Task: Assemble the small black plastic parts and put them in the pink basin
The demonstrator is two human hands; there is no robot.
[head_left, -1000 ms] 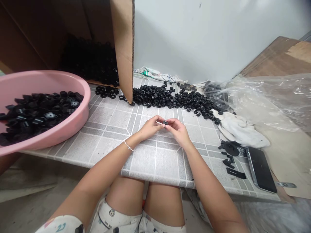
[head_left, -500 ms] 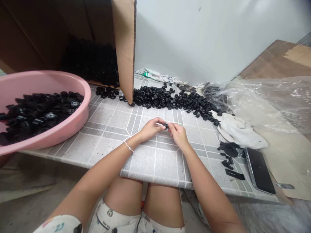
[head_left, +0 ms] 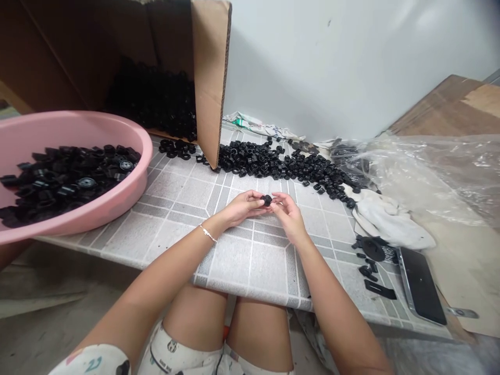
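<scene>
Over the tiled counter (head_left: pixel 183 208), left hand (head_left: pixel 242 207) and right hand (head_left: pixel 287 216) narrowly grip a small black part (head_left: pixel 267 200).

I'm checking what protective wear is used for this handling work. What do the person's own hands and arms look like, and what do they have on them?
The left hand and right hand are bare, with no gloves. The left arm wears a thin silver-coloured chain bracelet and, at the bottom of the view, a white sleeve with coloured print.
</scene>
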